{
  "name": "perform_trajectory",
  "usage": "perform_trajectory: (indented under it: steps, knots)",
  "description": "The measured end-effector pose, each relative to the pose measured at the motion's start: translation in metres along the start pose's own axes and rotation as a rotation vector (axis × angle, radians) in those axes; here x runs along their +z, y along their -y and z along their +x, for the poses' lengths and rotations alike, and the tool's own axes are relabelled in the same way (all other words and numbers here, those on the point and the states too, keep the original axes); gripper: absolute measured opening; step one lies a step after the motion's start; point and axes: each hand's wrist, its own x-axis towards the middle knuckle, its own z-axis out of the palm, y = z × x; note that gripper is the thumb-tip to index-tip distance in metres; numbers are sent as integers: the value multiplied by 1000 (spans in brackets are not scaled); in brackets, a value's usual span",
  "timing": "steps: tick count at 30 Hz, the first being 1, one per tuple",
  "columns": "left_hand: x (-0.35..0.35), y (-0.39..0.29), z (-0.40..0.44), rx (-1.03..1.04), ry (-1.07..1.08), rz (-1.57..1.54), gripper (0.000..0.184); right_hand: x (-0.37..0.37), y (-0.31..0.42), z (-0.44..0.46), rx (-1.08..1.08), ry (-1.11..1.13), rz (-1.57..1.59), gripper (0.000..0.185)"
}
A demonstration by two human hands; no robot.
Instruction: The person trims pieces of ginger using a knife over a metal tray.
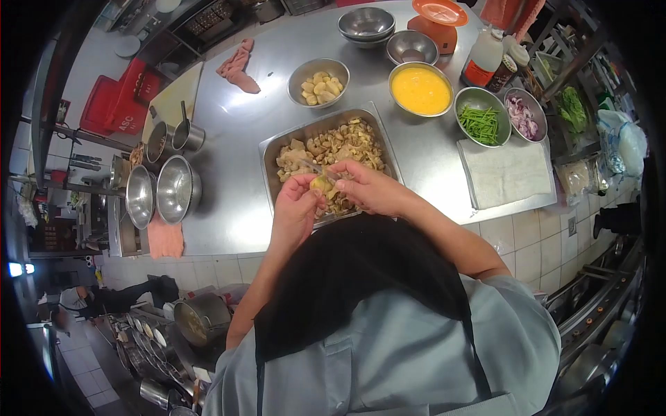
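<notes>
Between my hands is a small yellow potato (321, 184), its skin partly loose. My left hand (297, 204) pinches it from the left side. My right hand (364, 188) is closed on what looks like a small knife (312, 166), its thin grey blade pointing up and left over the potato. Both hands are above the near part of a deep steel tray (392, 156). Small brownish unpeeled potatoes (357, 139) fill much of the tray, with a pile of pale peelings (295, 156) at its left. Beyond the tray, a steel bowl (295, 83) holds peeled potatoes (321, 89).
To the right stand bowls of beaten egg (421, 90), green beans (480, 126) and sliced red onion (522, 118). A folded white cloth (506, 173) lies below them. Behind is an orange scale (437, 31). Steel bowls (177, 188) and pots (189, 136) stand at the left.
</notes>
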Motion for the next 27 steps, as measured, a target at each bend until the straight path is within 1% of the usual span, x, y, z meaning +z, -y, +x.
perform_trajectory:
  steps: [2, 4, 5, 7, 8, 11, 14, 16, 17, 19, 20, 21, 22, 23, 25, 27]
  knots:
    - [-1, 5, 3, 44, -20, 133, 26, 6, 8, -4, -23, -22, -120, 35]
    - [4, 2, 4, 65, -43, 277, 27, 8, -6, 3, -140, -34, -154, 36]
    - [3, 2, 5, 74, -14, 282, 27, 9, -11, 7, -200, -38, -172, 36]
    - [-1, 2, 4, 91, 36, 289, 28, 5, -5, 6, -90, 12, 12, 38]
    - [0, 3, 2, 69, 22, 260, 27, 2, -2, 4, -34, 36, 104, 39]
    - [3, -3, 14, 35, -22, 193, 25, -3, 6, -6, 91, 61, 220, 44]
    - [-13, -1, 42, -7, -66, 152, 25, -10, -7, -10, 70, -45, 329, 58]
    - [-25, -15, 80, -44, -85, 120, 25, -17, -12, -19, 34, -101, 281, 65]
    - [-31, -21, 101, -21, -67, 144, 26, -18, -15, -22, 17, -129, 259, 68]
    - [-40, -42, 148, 22, 0, 150, 30, -18, -23, -23, -130, -159, 15, 68]
    - [-40, -50, 167, 41, 49, 130, 32, -20, -23, -27, -126, -160, -21, 67]
    - [-19, -59, 169, 96, -40, 140, 33, -21, -22, -31, -121, -162, -57, 66]
    - [4, -73, 160, 145, -142, 151, 35, -19, -15, -37, -35, -140, 1, 64]
    - [13, -83, 156, 158, -106, 167, 35, -17, -10, -42, 55, -110, 61, 62]
    - [17, -92, 143, 177, -52, 198, 36, -14, -10, -43, 93, -154, 113, 57]
    - [5, -96, 121, 129, -3, 306, 34, -13, -20, -38, 121, -187, 169, 57]
